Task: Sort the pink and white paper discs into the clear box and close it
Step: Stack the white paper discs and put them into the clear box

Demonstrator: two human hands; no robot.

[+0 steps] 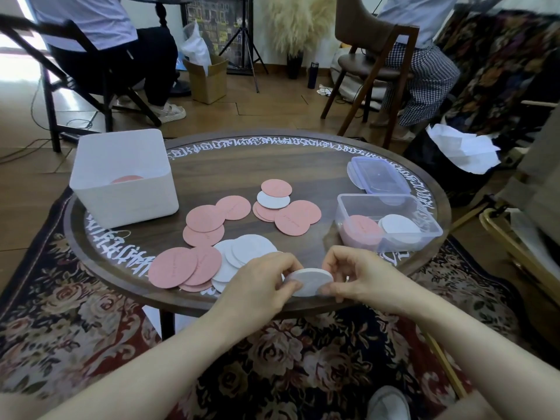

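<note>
A stack of white discs sits at the near edge of the round table, gripped from both sides. My left hand pinches its left rim and my right hand pinches its right rim. Loose pink discs and white discs lie spread to the left and in the middle, with another mixed heap farther back. The clear box stands open at the right, holding a pink pile and a white pile side by side. Its blue-rimmed lid lies behind it.
A white opaque bin with a pink disc inside stands at the table's left. Two seated people on chairs, a cardboard box and a tripod are beyond the table. A patterned rug lies underneath.
</note>
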